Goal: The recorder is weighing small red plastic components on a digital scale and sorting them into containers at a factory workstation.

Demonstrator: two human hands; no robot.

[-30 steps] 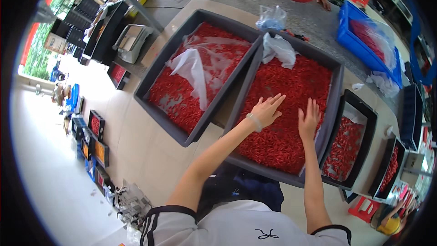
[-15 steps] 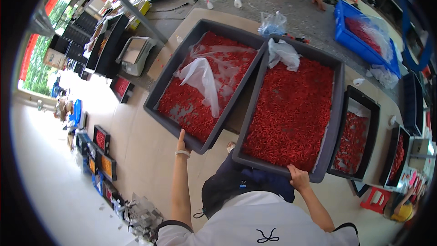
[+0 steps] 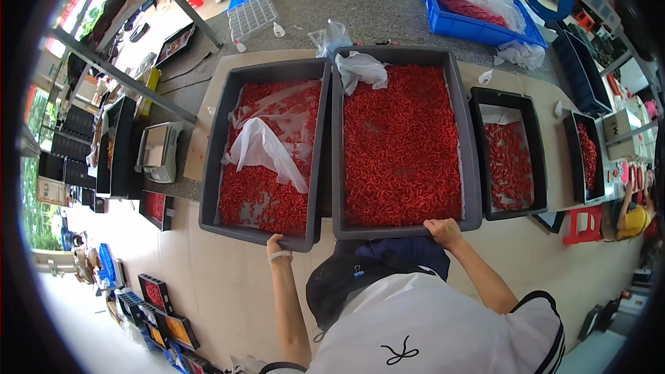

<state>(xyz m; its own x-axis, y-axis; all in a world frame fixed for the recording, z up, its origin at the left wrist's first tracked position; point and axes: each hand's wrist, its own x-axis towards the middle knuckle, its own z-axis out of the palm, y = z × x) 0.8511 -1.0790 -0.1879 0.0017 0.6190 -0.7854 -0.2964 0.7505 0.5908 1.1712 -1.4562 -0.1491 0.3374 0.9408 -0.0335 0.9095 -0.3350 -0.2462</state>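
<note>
Two large grey trays lie side by side on the table, both holding many small red pieces. My left hand (image 3: 276, 244) is closed on the front wall of the left tray (image 3: 209, 166), near its right front corner. Crumpled translucent plastic film (image 3: 263, 151) lies over the pieces there. My right hand (image 3: 443, 231) grips the front rim of the right tray (image 3: 470, 166), right of its middle. A whitish plastic bag (image 3: 360, 70) hangs over that tray's far left corner. The fingers' undersides are hidden by the tray walls.
A smaller black tray (image 3: 539, 166) of red pieces stands to the right, with another black tray (image 3: 578, 187) beyond it. At the back sit a blue crate (image 3: 450, 31) and a clear plastic bag (image 3: 331, 38). A weighing scale (image 3: 161, 154) stands left, near a metal post (image 3: 194, 17).
My view has turned, so the trays now appear straighter. The wedge-shaped gap between the two grey trays has narrowed. Both hands stay on the trays' front edges.
</note>
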